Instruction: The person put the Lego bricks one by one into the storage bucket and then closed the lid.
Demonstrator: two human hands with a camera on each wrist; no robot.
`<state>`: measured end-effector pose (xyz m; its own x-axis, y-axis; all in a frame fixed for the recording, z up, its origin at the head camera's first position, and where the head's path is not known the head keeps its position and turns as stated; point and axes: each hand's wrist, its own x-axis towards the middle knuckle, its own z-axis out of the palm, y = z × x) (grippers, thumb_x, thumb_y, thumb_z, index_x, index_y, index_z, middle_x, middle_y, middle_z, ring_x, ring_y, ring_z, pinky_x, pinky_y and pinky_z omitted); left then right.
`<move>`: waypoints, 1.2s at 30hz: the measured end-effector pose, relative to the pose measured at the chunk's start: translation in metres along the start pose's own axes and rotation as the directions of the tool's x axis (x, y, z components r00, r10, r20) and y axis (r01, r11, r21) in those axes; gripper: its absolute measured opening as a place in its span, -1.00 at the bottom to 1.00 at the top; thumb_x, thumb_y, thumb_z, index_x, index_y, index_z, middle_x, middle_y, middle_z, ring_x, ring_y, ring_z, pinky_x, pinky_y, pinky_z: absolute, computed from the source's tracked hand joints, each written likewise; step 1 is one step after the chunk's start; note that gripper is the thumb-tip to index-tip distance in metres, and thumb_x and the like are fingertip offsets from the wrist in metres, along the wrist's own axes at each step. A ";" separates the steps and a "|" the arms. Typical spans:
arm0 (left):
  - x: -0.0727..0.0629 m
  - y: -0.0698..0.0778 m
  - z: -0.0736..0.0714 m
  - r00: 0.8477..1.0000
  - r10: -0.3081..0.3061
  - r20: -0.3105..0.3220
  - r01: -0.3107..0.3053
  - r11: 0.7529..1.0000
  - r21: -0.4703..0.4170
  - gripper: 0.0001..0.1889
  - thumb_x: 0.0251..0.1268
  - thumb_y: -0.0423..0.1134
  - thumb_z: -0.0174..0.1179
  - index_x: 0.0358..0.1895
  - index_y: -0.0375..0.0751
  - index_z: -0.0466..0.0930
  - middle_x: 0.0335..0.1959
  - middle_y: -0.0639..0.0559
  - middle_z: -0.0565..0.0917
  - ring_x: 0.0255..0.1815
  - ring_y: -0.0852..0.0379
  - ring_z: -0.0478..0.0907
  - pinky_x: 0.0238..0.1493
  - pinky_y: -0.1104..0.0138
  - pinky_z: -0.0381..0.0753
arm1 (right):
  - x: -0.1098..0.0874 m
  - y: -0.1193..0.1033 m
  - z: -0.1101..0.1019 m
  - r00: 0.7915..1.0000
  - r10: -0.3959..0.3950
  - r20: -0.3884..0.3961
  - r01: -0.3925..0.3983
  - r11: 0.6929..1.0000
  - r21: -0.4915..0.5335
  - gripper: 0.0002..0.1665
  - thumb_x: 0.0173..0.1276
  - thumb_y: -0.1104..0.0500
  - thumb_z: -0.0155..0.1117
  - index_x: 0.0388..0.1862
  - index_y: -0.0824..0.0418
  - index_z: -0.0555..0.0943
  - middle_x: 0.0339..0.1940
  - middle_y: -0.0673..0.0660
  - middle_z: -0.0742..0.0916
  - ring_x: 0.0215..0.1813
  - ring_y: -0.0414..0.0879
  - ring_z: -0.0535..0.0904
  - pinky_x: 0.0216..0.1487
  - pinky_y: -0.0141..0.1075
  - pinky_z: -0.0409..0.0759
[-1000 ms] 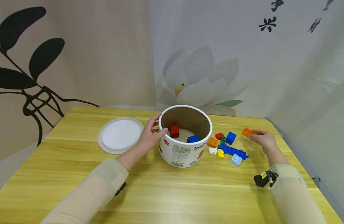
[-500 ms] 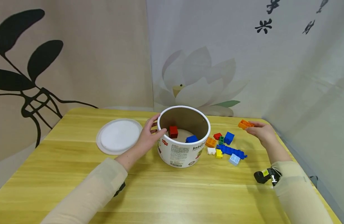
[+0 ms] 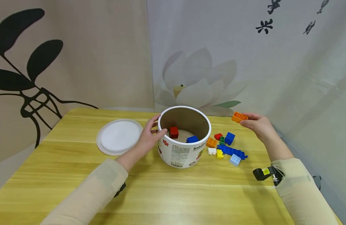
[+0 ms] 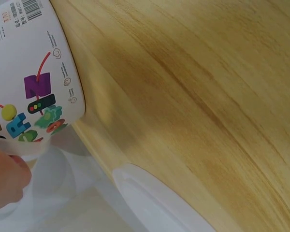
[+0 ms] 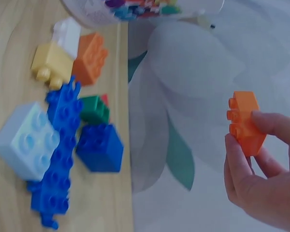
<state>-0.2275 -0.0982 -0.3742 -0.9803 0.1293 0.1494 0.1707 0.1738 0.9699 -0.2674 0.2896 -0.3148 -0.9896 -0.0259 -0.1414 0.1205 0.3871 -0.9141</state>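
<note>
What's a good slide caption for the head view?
Right fingers hold an orange brick aloft; left fingers hold the tub, a red brick and a blue brick inside.

The head view looks forward and down, nearer wrist views sharing the bucket (image 3: 167, 152)

Before you, yellowish wood-grain table (image 3: 189, 193). Behind it, pale backdrop (image 3: 111, 56) printed with dark leaves (image 3: 45, 57), white lotus (image 3: 199, 90), black characters (image 3: 264, 27) to your right.
</note>
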 end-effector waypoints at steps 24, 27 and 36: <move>0.001 -0.002 0.001 1.000 0.024 -0.010 -0.024 1.000 0.000 -0.33 0.25 -0.27 0.16 0.42 -0.11 0.11 0.37 -0.13 0.20 0.32 -0.14 0.23 0.30 0.04 0.30 | -0.019 -0.061 0.071 0.974 -0.149 0.169 0.157 0.987 -0.037 -0.42 0.31 0.27 0.18 0.31 0.33 0.35 0.05 0.12 0.51 -0.03 -0.12 0.45 -0.02 -0.56 0.51; 0.001 -0.002 0.000 1.000 0.021 -0.010 -0.021 1.000 0.002 -0.33 0.25 -0.26 0.16 0.42 -0.11 0.11 0.37 -0.12 0.19 0.32 -0.13 0.23 0.30 0.04 0.30 | -0.020 -0.066 0.083 0.972 -0.144 0.185 0.154 0.987 -0.041 -0.44 0.29 0.30 0.19 0.27 0.33 0.38 0.07 0.18 0.52 -0.02 -0.06 0.45 0.00 -0.52 0.51; 0.001 -0.002 0.001 1.000 0.018 -0.008 -0.018 1.000 -0.003 -0.33 0.25 -0.27 0.17 0.41 -0.11 0.11 0.38 -0.12 0.19 0.32 -0.14 0.23 0.30 0.03 0.30 | -0.021 -0.068 0.116 0.953 -0.158 0.257 0.181 0.981 -0.070 -0.44 0.20 0.33 0.26 0.22 0.30 0.46 0.13 0.25 0.55 -0.01 -0.04 0.46 0.02 -0.36 0.48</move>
<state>-0.2284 -0.0977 -0.3758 -0.9778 0.1246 0.1685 0.1883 0.1687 0.9675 -0.2455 0.1565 -0.2938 -0.9424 -0.3227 -0.0882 -0.0666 0.4394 -0.8958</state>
